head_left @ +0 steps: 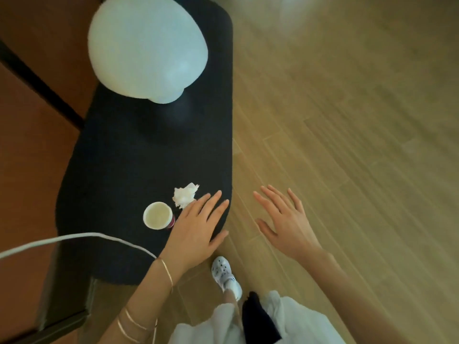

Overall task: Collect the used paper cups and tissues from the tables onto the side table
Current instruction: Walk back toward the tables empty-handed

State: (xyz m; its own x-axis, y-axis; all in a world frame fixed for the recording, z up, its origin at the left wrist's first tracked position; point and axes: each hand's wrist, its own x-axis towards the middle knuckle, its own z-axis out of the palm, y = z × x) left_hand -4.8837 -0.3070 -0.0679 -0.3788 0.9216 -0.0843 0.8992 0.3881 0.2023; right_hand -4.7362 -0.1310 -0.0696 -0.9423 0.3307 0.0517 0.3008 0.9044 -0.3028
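— Only the head view. What do you have?

— I look down on a dark bench [139,157] with a white globe lamp [146,45] at its far end. Near my end a paper cup [158,215] stands upright, mouth up, and a crumpled tissue [185,196] lies just beside it on the far side. I cannot tell whether the two touch.

— And the hands?

— My left hand [196,227] is flat over the near corner of the bench, fingers straight and loosely spread, just beside the cup and holding nothing. Whether its edge touches the cup I cannot say. My right hand [285,222] hangs over the wooden floor [347,120], off the bench, fingers spread, also carrying nothing.

— So how far along are we?

— My reading: if this bench is the side table, one cup and one tissue are delivered and both hands are free for another trip. If it is a table to clear, nothing is picked up yet and the left hand is placed to take the cup. The narrow shape with the lamp makes me lean to the side table, but that is a guess.

— What is left?

— No other table is in view, so I cannot count what remains. A white cable [74,236] crosses the near end of the bench; I would keep the cup away from it.
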